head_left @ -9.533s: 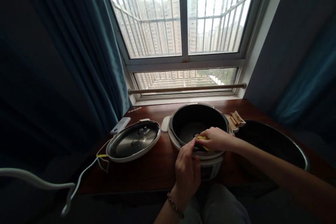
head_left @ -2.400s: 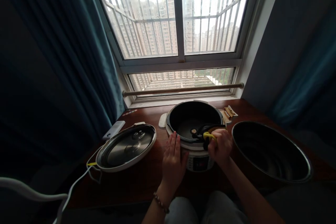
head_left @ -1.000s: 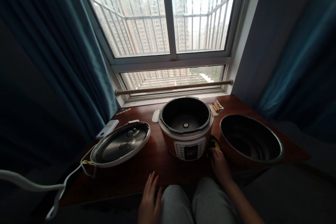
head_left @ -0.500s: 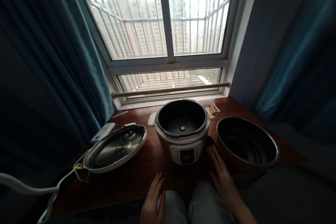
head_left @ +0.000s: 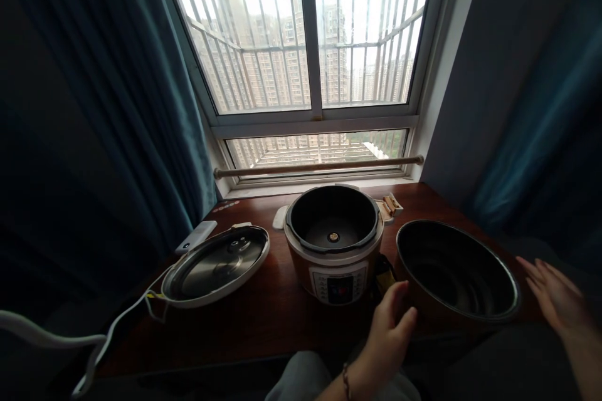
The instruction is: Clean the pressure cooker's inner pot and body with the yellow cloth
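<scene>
A round dark inner pot (head_left: 458, 269) with a pale metal rim stands on the right part of the table. My left hand (head_left: 388, 329), a bracelet on its wrist, is near the pot's left front side with thumb and fingers apart. On the far side, my right hand (head_left: 557, 294) is beside the pot's right rim, fingers stretched out. Neither hand visibly grips it. Left of the pot is the electric pressure cooker (head_left: 336, 250), lidless, showing its dark inside and front control panel. A black and yellow item (head_left: 385, 277) lies between cooker and pot, partly hidden.
The cooker's lid (head_left: 216, 266) lies upside down on the left of the wooden table (head_left: 282, 332). Behind it is a white flat object (head_left: 196, 237). A white cord (head_left: 113, 326) runs off at lower left. A barred window and blue curtains (head_left: 155, 138) surround the table.
My right hand has left the black and yellow item and moved to the pot's far right. My left hand has moved right and forward to the pot's left side. The view has shifted slightly.
</scene>
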`<act>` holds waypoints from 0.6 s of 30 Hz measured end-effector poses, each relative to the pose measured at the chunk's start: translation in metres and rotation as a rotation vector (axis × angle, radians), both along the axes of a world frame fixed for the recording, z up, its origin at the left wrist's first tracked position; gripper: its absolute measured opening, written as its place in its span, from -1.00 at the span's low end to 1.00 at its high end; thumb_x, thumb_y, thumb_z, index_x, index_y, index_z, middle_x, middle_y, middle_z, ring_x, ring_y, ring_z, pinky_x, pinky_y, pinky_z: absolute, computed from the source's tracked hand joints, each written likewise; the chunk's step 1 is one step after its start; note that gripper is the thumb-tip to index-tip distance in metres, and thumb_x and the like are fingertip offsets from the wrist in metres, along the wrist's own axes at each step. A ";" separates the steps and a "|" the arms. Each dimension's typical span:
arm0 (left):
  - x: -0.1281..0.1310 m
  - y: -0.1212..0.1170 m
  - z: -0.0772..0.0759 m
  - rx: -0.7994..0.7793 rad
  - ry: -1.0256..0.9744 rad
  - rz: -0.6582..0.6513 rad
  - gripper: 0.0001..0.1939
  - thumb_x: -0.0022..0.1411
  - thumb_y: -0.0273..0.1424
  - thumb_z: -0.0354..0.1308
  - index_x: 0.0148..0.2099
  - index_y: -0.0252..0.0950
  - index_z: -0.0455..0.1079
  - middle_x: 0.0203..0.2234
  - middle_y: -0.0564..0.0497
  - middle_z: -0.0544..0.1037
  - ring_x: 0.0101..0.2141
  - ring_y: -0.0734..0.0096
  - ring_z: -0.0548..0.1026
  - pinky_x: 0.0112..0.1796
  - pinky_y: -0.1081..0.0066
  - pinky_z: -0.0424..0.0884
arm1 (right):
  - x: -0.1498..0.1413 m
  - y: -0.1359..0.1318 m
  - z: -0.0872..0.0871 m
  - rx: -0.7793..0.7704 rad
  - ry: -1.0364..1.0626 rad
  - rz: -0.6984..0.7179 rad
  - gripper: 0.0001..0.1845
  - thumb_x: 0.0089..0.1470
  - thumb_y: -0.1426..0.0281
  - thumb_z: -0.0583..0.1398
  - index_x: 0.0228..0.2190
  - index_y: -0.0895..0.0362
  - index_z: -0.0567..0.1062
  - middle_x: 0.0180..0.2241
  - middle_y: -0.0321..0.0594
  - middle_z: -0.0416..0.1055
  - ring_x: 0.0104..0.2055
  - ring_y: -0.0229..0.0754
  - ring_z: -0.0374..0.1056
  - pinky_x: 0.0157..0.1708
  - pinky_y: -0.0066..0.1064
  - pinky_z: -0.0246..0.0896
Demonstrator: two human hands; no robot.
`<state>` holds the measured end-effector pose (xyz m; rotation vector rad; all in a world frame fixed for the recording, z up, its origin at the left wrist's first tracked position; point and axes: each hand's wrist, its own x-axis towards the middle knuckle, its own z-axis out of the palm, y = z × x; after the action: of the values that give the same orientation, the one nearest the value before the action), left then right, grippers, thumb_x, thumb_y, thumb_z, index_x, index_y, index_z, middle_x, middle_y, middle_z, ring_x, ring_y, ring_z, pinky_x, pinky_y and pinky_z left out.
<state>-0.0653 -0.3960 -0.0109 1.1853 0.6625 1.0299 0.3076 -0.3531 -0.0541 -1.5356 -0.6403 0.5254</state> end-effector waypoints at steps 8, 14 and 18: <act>0.046 0.036 -0.016 -0.112 -0.142 0.010 -0.27 0.11 -0.24 0.14 0.26 -0.36 -0.02 0.23 -0.14 0.05 0.22 0.27 -0.03 0.17 0.37 -0.07 | 0.014 0.018 -0.021 -0.114 0.210 0.061 -0.34 0.03 0.09 0.03 0.08 0.21 0.20 -0.04 0.41 0.26 -0.08 0.09 0.35 -0.24 -0.13 0.24; 0.046 0.038 -0.017 -0.117 -0.171 0.018 -0.23 0.10 -0.23 0.15 0.28 -0.36 -0.05 0.23 -0.13 0.05 0.22 0.27 -0.02 0.16 0.39 -0.06 | 0.021 0.022 -0.030 -0.107 0.194 0.024 -0.29 -0.02 0.05 0.07 0.10 0.18 0.22 0.05 0.35 0.18 0.05 0.10 0.24 -0.19 -0.11 0.22; 0.043 0.038 -0.009 -0.104 -0.225 -0.020 -0.25 0.14 -0.23 0.11 0.29 -0.33 -0.09 0.24 -0.08 0.04 0.22 0.30 -0.03 0.16 0.42 -0.05 | 0.013 0.021 -0.024 -0.097 0.187 0.016 -0.27 0.02 0.02 -0.01 0.12 0.19 0.19 0.03 0.33 0.21 0.03 0.08 0.27 -0.23 -0.12 0.25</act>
<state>-0.0223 -0.3580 -0.0203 0.9678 0.5193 1.0799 0.3209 -0.3325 -0.0783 -1.5509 -0.4889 0.7114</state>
